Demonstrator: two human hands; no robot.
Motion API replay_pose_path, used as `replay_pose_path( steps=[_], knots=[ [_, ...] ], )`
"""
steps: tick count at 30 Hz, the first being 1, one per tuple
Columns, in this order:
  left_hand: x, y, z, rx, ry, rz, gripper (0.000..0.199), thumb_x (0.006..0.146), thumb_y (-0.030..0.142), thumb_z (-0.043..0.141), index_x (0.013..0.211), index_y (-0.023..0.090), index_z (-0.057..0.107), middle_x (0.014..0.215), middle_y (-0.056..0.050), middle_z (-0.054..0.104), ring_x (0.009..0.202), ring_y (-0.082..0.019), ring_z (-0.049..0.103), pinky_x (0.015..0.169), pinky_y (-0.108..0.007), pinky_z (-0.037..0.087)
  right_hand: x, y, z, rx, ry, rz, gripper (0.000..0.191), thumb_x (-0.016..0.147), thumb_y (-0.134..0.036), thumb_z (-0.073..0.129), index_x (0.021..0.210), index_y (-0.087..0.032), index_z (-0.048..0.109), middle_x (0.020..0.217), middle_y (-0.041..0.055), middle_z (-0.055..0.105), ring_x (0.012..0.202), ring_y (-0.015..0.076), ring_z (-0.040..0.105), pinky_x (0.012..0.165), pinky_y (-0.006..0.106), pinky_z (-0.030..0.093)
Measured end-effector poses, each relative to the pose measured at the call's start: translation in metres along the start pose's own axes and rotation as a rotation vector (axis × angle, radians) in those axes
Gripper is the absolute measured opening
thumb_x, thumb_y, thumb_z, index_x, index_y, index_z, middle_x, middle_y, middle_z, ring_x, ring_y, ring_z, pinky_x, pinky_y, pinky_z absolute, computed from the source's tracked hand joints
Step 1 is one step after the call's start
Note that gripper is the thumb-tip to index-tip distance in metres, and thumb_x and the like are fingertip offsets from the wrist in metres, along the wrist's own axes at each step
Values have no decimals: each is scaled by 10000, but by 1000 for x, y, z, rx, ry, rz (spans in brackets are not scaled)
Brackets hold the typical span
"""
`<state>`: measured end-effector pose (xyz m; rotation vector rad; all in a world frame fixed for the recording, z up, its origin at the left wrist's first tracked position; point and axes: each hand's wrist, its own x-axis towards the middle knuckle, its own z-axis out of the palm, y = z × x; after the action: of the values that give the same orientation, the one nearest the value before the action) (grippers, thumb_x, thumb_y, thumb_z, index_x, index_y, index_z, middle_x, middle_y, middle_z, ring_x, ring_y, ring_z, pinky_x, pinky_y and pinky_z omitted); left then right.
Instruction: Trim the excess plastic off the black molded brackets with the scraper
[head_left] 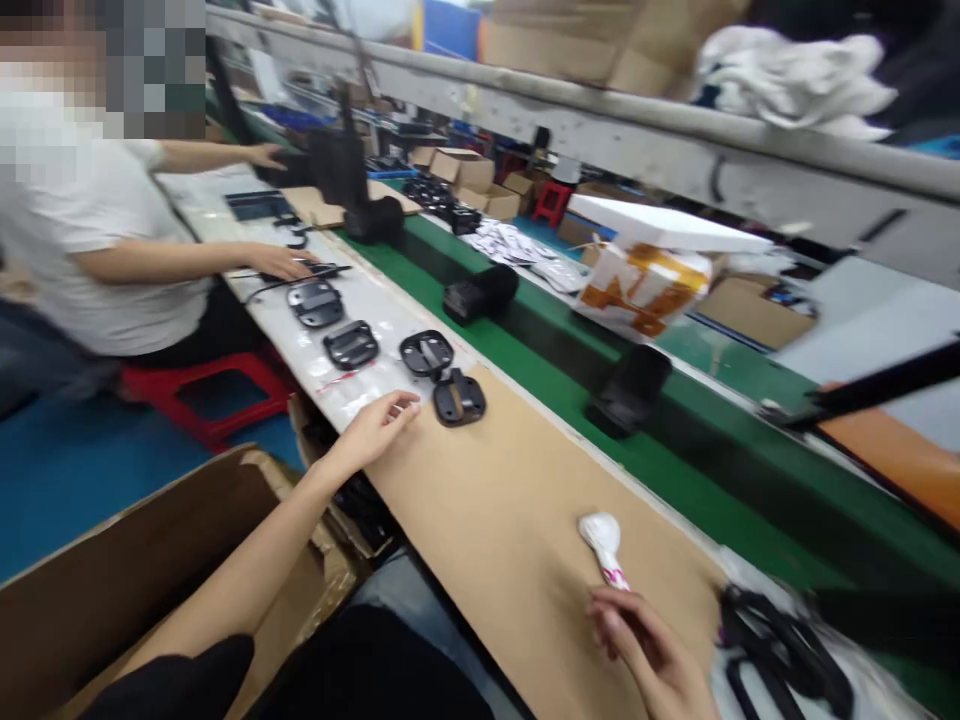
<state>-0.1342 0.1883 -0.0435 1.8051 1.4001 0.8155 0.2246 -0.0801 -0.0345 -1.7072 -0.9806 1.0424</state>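
My left hand hovers at the near table edge, fingers loosely bent and slightly apart, with nothing visible in them. Just beyond its fingertips lies a black slotted plastic part, touching a similar black part. My right hand, somewhat blurred, is over the brown board with its fingers curled in. From them sticks out a small white bundle with a rounded end and pink marks on its narrow neck; the neck's lower end is hidden by the fingers.
A co-worker's hand is by more black parts farther left. A green conveyor belt carries black housings. Black looped parts lie at the right. An open cardboard box and a red stool stand below the table.
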Motion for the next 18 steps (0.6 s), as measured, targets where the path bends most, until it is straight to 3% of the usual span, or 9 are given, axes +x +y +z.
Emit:
replay_pose_path(
  steps=[2, 5, 7, 10, 14, 18],
  knots=[
    [16, 11, 27, 144, 76, 37, 566, 938, 597, 484, 1268, 161, 633, 1110, -118, 699, 868, -245, 633, 863, -376, 493, -2, -3, -13, -60, -6, -17, 482, 897, -664, 700, 1051, -214, 774, 920, 89, 741, 753, 186, 666, 724, 270, 582],
    [31, 30, 54, 256, 92, 27, 548, 975, 602, 399, 1185, 159, 643, 1149, -134, 679, 946, -272, 632, 879, -382, 483, -9, 4, -37, -158, 23, -18, 509, 952, -651, 621, 1091, -180, 755, 922, 91, 745, 733, 175, 665, 696, 263, 567],
    [38, 44, 62, 331, 46, -20, 532, 971, 641, 417, 1072, 173, 651, 1112, -121, 688, 998, -294, 629, 830, -356, 464, -15, 12, -55, -287, 140, -44, 500, 988, -628, 560, 1081, -175, 752, 938, 91, 756, 756, 181, 683, 700, 267, 563],
    [51, 59, 65, 398, -5, -104, 488, 879, 670, 601, 936, 186, 631, 986, -74, 709, 908, -273, 632, 720, -291, 403, -22, 24, -82, -502, 349, -71, 454, 1001, -575, 528, 1021, -180, 750, 913, 84, 756, 750, 194, 677, 696, 291, 539],
    [66, 61, 60, 106, -115, -144, 350, 730, 477, 749, 920, 201, 650, 863, -3, 739, 902, -241, 652, 779, -272, 432, -23, 32, -114, -623, 572, -35, 360, 947, -502, 559, 938, -180, 720, 868, 91, 705, 730, 214, 603, 722, 340, 480],
    [60, 67, 53, -197, -243, -40, 371, 660, 524, 783, 894, 252, 688, 840, 68, 711, 907, -199, 619, 844, -273, 447, -22, 36, -126, -699, 661, 10, 252, 902, -418, 585, 909, -190, 691, 930, 105, 684, 898, 263, 619, 830, 374, 465]
  ],
)
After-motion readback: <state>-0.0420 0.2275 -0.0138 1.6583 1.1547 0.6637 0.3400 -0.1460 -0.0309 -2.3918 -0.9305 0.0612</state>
